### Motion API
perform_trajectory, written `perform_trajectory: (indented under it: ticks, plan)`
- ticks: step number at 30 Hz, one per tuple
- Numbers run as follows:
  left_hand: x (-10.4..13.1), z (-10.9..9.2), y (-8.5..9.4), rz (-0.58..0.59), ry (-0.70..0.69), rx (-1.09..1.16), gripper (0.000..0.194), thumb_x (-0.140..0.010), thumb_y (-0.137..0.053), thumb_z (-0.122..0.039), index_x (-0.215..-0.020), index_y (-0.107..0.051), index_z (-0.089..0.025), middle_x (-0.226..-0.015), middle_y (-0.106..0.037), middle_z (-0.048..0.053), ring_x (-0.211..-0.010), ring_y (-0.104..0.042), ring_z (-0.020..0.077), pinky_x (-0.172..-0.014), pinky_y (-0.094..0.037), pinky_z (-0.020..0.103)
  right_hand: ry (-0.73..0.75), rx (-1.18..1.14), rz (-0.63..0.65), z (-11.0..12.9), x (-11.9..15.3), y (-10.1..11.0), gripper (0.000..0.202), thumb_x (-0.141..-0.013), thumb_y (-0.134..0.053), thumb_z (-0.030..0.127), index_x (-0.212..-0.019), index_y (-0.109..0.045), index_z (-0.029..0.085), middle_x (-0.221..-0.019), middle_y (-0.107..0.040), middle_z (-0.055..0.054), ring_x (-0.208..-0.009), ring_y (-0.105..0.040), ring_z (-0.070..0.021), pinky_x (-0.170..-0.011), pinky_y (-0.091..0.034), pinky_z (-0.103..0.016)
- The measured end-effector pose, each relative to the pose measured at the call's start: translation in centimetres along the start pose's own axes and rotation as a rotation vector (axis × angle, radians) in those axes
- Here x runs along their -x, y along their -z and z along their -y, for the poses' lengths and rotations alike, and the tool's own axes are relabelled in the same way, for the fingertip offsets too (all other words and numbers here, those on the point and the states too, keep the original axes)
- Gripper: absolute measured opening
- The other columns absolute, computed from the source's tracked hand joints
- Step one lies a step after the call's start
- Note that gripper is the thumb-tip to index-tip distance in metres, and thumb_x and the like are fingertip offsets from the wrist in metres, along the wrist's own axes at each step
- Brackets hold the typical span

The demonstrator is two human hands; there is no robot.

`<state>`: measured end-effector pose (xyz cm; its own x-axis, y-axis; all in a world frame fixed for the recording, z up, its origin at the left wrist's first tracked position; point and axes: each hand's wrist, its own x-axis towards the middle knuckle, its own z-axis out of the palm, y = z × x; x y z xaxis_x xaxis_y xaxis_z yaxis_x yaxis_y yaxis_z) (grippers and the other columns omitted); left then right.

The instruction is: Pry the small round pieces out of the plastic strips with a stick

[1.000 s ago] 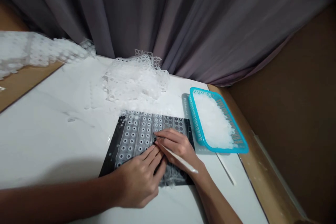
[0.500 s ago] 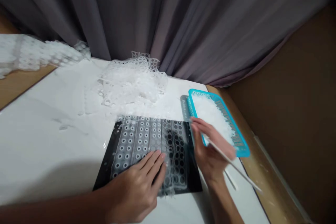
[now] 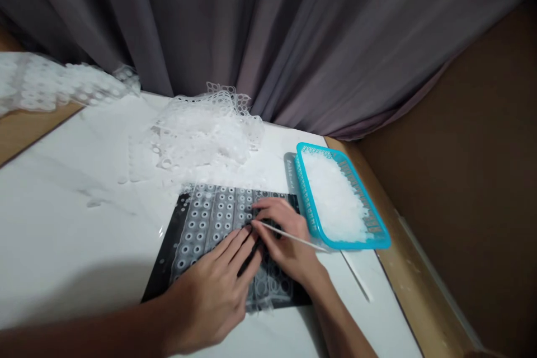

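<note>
"How is the grip?"

"The right hand [image 3: 289,235] has its thumb and fingers pinched closed around a thin white stick [image 3: 308,243], whose far end slants back over the hand. The left hand [image 3: 218,285] grips nothing that I can see; it lies flat with its fingers stretched out, their tips just beside the right hand's."

"What is under them?"

"A translucent plastic sheet with columns of round cells [image 3: 210,215], lying on a flat black rectangular mat [image 3: 165,263]. Towards the left, the cells show white rings with dark centres; at lower right, plain dark circles."

"Does the stick touch the sheet?"

"I cannot tell; the fingertips crowd its near end."

"And around that?"

"Just right of the mat stands a teal plastic basket with latticed sides [image 3: 358,245], holding a heap of small white pieces [image 3: 338,198]. A second slim white stick [image 3: 356,275] lies near it on the white marbled table [image 3: 104,173]. Beyond the mat sits a crumpled pile of whitish perforated sheets [image 3: 205,134], below a grey-purple pleated curtain [image 3: 210,28]."
</note>
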<state>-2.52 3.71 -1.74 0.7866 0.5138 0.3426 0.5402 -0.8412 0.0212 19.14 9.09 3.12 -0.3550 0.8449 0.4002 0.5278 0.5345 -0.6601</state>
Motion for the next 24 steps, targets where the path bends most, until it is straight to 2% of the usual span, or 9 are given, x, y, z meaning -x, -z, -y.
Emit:
perform_trajectory:
  ticks: [3, 7, 15, 19, 24]
  plan:
    - [-0.1, 0.0, 0.1, -0.006, -0.015, 0.001, 0.070, -0.105, -0.058, -0.050, -0.157, -0.053, -0.003, -0.158, -0.060, 0.025, -0.148, -0.057, 0.0414, -0.135, -0.015, 0.052, -0.008, -0.066, 0.093, -1.1, 0.1, -1.2, 0.010, -0.105, -0.067, 0.017, -0.097, -0.070, 0.023, -0.121, -0.079, -0.008, -0.115, -0.073, -0.0238, -0.102, -0.062, -0.045]
    - [-0.2, 0.1, 0.3, -0.021, -0.025, -0.006, 0.071, -0.104, -0.058, -0.049, -0.156, -0.054, -0.002, -0.157, -0.061, 0.026, -0.147, -0.058, 0.0428, -0.134, -0.016, 0.053, -0.004, -0.069, 0.153, -2.0, 0.3, -0.8, 0.011, -0.105, -0.068, 0.016, -0.096, -0.071, 0.023, -0.127, -0.079, -0.007, -0.116, -0.073, -0.0236, -0.101, -0.062, -0.044]
    - [-0.2, -0.1, 0.4, 0.018, -0.032, -0.006, 0.071, -0.104, -0.055, -0.048, -0.156, -0.053, 0.000, -0.159, -0.058, 0.029, -0.150, -0.055, 0.0460, -0.133, -0.019, 0.057, 0.012, -0.083, 0.074, -2.7, 1.0, -1.1, 0.011, -0.104, -0.070, 0.015, -0.103, -0.076, 0.024, -0.121, -0.081, -0.009, -0.118, -0.077, -0.0246, -0.103, -0.065, -0.045]
    - [-0.2, -0.1, 0.4, 0.012, -0.023, -0.014, 0.070, -0.104, -0.056, -0.048, -0.155, -0.053, -0.001, -0.158, -0.059, 0.029, -0.149, -0.056, 0.0454, -0.133, -0.017, 0.057, 0.016, -0.083, 0.099, -2.9, 1.1, -1.1, 0.007, -0.104, -0.073, 0.017, -0.102, -0.076, 0.023, -0.123, -0.081, -0.009, -0.120, -0.077, -0.0247, -0.104, -0.065, -0.045]
    - [-0.2, -0.1, 0.3, 0.006, -0.021, -0.025, 0.071, -0.104, -0.055, -0.050, -0.155, -0.053, -0.001, -0.156, -0.060, 0.028, -0.148, -0.058, 0.0446, -0.134, -0.017, 0.056, 0.096, -0.034, 0.099, -3.1, 1.2, -1.1, 0.010, -0.105, -0.070, 0.015, -0.105, -0.076, 0.022, -0.127, -0.080, -0.011, -0.124, -0.076, -0.0254, -0.107, -0.066, -0.045]
